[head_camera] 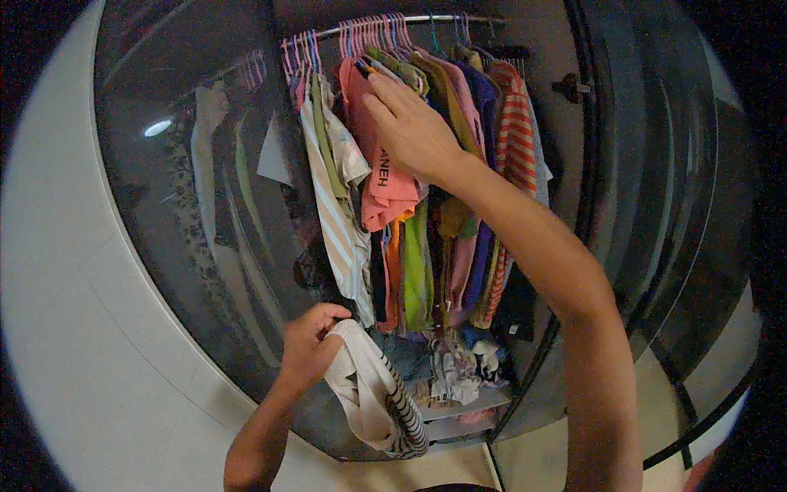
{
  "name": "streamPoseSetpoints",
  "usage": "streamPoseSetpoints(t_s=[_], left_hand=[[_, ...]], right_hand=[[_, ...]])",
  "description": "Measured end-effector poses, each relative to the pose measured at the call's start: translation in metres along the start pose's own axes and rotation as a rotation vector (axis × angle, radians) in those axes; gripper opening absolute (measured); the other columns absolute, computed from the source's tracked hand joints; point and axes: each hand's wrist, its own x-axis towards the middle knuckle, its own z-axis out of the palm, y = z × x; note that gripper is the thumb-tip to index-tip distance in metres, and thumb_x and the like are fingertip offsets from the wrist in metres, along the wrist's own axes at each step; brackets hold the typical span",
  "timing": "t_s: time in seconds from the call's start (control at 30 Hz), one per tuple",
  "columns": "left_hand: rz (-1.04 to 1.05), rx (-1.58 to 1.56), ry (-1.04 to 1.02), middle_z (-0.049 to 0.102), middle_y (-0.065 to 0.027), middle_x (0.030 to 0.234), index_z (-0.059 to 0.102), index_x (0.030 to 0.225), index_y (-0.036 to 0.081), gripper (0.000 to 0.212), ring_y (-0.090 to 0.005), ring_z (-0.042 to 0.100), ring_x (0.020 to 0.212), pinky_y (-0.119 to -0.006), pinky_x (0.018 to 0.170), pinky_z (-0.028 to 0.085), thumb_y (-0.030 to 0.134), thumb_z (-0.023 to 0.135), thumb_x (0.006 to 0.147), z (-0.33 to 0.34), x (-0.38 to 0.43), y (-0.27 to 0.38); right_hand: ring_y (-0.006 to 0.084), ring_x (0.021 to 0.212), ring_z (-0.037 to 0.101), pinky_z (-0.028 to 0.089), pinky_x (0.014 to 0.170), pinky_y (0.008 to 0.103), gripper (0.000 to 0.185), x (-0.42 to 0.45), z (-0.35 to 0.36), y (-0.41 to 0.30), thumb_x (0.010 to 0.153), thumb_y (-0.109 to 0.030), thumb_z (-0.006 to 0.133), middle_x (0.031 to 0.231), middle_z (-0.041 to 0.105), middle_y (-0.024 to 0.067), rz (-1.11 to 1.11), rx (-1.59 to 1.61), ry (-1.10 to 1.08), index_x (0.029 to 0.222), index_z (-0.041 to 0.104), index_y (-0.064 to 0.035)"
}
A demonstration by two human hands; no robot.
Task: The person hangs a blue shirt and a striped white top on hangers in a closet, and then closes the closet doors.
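Note:
My left hand [312, 345] grips a white garment with black stripes [363, 393], pinched at its upper edge, and the cloth hangs down in loose folds. Higher up, my right hand [418, 129] reaches into the row of hanging clothes. Its back faces me over a coral garment [359, 101] that bears dark lettering, with the fingers stretched towards the hangers. The thumb and palm are hidden, so whether that hand holds the cloth does not show. Left of the coral garment hangs a striped garment [335, 209] in pale blue and beige.
Pink, blue and green hangers [372, 34] crowd a metal rod [424, 19] inside the wardrobe. A red-striped garment [515, 141] hangs at the right. Crumpled clothes [452, 372] lie on a lower shelf [470, 406]. A dark glossy panel [160, 203] at the left reflects the clothes.

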Motion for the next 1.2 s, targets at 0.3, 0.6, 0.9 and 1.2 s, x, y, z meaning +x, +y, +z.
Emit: streamPoseSetpoints(t_s=[0.3,0.6,0.9,1.2], left_hand=[[-0.104,0.032,0.132,0.062,-0.0133,0.07,0.051,0.11,0.005,0.037,-0.0214,0.058,0.057,-0.034,0.055,0.045,0.002,0.062,0.076,0.009,0.006,-0.02],[-0.19,0.181,0.116,0.068,-0.0219,0.09,0.063,0.106,0.003,0.036,-0.0343,0.068,0.078,-0.04,0.07,0.054,0.016,0.07,0.073,0.052,-0.01,-0.031],[-0.261,0.366,-0.011,0.067,-0.0226,0.084,0.062,0.098,0.002,0.028,-0.043,0.063,0.081,-0.051,0.077,0.051,0.017,0.065,0.074,0.073,-0.025,-0.046],[-0.269,0.358,0.085,0.067,-0.0219,0.085,0.063,0.098,0.007,0.023,-0.0425,0.064,0.081,-0.049,0.075,0.052,0.012,0.064,0.075,0.073,-0.036,-0.047]], right_hand=[[0.0387,0.114,0.054,0.043,0.1,0.0444,0.034,0.009,-0.04,-0.01,0.086,-0.009,0.059,0.122,0.057,0.0218,0.115,0.027,-0.049,0.118,0.055,0.0028],[0.0408,0.093,0.06,0.048,0.081,0.0448,0.028,0.035,-0.03,-0.066,0.088,-0.006,0.052,0.102,0.061,0.0228,0.316,0.316,-0.3,0.113,0.057,0.0035],[0.0406,0.12,0.047,0.036,0.105,0.0463,0.043,0.035,-0.032,-0.035,0.082,-0.008,0.055,0.124,0.055,0.0223,0.221,-0.123,-0.177,0.123,0.052,0.0043],[0.0394,0.135,0.037,0.027,0.114,0.0434,0.056,-0.008,-0.026,-0.052,0.081,-0.002,0.048,0.139,0.045,0.026,0.205,-0.012,-0.381,0.135,0.04,0.0088]])
